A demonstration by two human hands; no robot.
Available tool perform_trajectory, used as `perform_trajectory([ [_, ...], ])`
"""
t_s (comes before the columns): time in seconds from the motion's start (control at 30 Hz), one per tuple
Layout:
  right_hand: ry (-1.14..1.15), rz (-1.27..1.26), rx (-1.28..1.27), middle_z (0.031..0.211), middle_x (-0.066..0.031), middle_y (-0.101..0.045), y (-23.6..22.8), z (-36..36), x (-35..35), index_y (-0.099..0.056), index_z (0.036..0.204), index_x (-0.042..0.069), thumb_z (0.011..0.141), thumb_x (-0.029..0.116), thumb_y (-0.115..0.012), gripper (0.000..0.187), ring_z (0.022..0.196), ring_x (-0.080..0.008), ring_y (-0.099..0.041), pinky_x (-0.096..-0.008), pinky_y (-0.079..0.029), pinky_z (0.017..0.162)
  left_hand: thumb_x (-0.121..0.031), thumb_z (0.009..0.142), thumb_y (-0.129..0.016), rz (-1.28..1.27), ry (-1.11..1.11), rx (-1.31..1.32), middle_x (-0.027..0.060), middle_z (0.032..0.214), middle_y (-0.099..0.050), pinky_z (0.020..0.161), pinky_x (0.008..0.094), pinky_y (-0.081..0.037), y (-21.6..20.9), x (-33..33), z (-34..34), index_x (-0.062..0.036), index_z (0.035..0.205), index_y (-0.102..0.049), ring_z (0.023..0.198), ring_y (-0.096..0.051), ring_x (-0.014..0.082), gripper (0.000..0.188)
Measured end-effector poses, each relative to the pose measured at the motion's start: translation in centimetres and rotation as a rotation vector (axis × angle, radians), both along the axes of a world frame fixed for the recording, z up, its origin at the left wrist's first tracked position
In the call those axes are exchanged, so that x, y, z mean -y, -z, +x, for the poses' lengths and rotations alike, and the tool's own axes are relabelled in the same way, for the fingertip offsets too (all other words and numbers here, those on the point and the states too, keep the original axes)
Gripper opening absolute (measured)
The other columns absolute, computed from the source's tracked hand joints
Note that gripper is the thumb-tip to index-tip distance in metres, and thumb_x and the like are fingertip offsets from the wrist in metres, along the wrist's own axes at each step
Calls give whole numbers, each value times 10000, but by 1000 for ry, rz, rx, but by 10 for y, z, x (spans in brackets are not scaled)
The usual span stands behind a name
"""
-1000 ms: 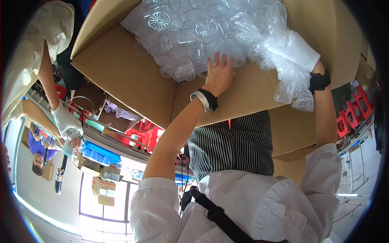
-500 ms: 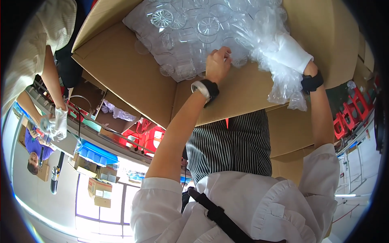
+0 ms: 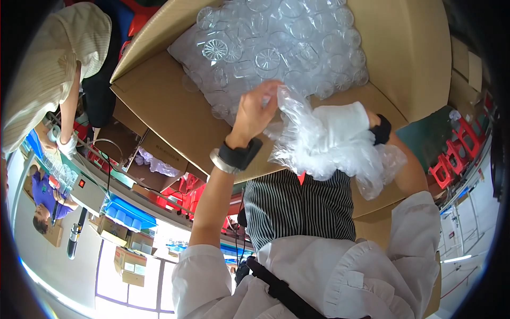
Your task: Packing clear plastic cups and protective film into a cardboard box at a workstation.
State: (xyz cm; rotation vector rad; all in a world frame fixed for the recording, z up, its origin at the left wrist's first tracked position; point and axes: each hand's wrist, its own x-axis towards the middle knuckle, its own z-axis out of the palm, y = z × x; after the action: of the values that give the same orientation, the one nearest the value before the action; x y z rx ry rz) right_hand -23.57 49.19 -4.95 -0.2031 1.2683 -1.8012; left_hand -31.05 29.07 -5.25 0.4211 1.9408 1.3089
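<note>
My left hand (image 3: 254, 110) is bare, with a black device on its wrist. Its fingers pinch the upper end of a crumpled clear plastic bag (image 3: 313, 151) near the cardboard box's near wall. In a white glove, my right hand (image 3: 342, 125) grips the same bundle of plastic, which partly hides its fingers. Loose folds of plastic hang below both hands. Beyond them, clear plastic cups (image 3: 267, 58) with round, ribbed bases fill the large cardboard box (image 3: 164, 106), some upright and some lying on their sides.
On the left a person in a cream top (image 3: 58, 69) works at a bench with gloved hands. A blue bin (image 3: 127, 212) and red stools (image 3: 451, 165) stand around. Another person in purple (image 3: 45, 196) is farther off at left.
Both hands have drawn back toward me. My right hand has brought the plastic out over the box's near edge, and my left fingers have closed on it. More cups show now.
</note>
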Motion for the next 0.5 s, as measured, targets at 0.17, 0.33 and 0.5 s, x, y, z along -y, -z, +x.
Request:
perform_trajectory([
  [0.17,-270,316,-235,801,-125,-595,-21,-4,-32,-581,821,56,688,208,-604,203,742,-262,-563,-354,-432,645,-79,759,-594,91,77,-410,112,879,-621,788,358,-453,18,-64,-28,-42,967,-585,879,-585,279,212],
  [0.33,-95,233,-560,680,-106,-594,-15,-1,-39,-592,792,57,691,201,-593,176,648,-275,-571,-356,-447,603,-222,791,-565,-206,293,-741,97,827,-604,864,418,-382,42,-107,-14,-74,895,-588,855,-571,246,182],
  [0.5,-355,337,-513,582,-84,-574,-23,-6,-78,-591,742,63,674,191,-587,145,551,-285,-567,-369,-452,524,-250,798,-555,-663,506,-355,87,880,-593,789,370,-416,42,-109,14,-69,867,-577,794,-566,239,194],
])
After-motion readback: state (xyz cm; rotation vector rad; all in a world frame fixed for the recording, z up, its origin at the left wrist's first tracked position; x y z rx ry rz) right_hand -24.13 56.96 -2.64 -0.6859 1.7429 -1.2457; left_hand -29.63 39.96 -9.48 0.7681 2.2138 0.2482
